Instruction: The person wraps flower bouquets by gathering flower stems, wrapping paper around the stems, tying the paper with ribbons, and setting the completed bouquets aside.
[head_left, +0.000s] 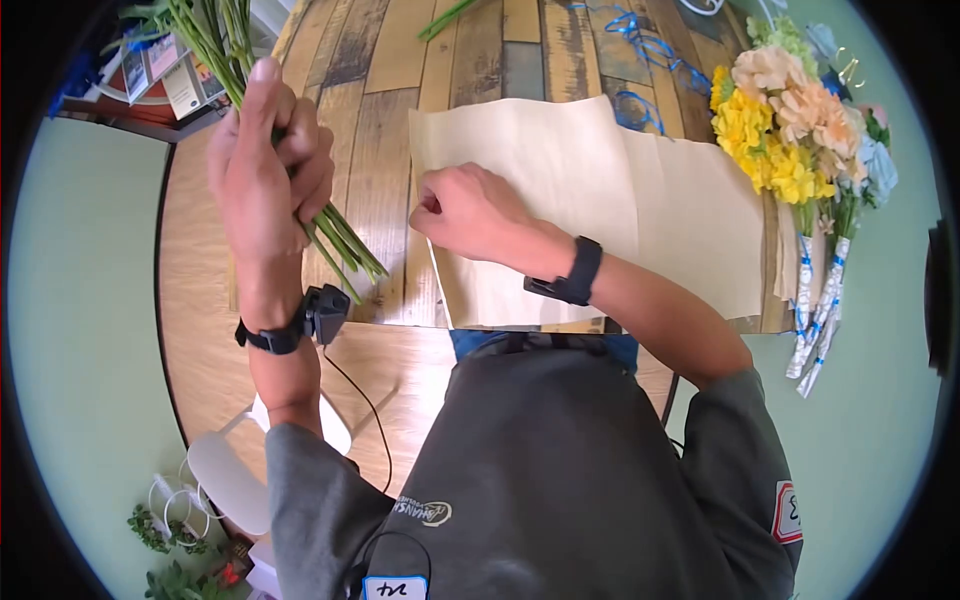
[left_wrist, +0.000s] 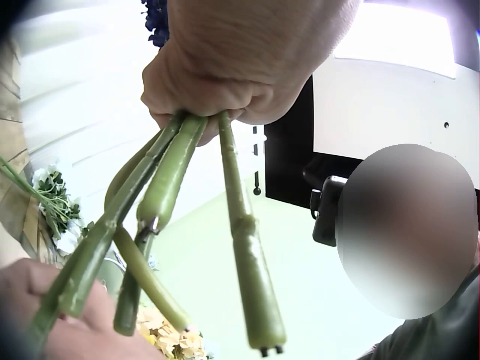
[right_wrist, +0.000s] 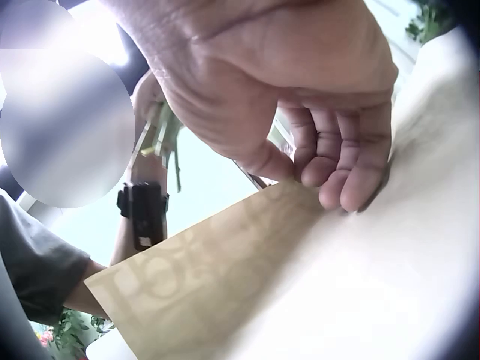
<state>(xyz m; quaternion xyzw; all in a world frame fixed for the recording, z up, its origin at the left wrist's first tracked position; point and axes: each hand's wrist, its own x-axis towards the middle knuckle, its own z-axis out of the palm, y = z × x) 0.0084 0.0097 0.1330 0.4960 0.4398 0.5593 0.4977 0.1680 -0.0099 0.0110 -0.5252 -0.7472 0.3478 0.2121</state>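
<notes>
- Head view: at ten o'clock, the left hand [head_left: 268,170] has its fingers curled round a bundle of green stems [head_left: 345,240], whose cut ends slant out toward between four and five o'clock.
- Near twelve o'clock, the right hand [head_left: 470,212] pinches the near-left edge of the beige paper [head_left: 540,150] between thumb and fingertips, as the right wrist view shows.
- The paper spreads from that grip toward three o'clock, flat over much of the table [head_left: 385,125].
- Curly blue ribbon [head_left: 650,48] lies beyond the paper at one o'clock.
- At two o'clock, yellow flowers [head_left: 745,130] sit beside peach flowers [head_left: 795,95]; their white-wrapped handles [head_left: 825,300] point toward six o'clock, past the table's edge.
</notes>
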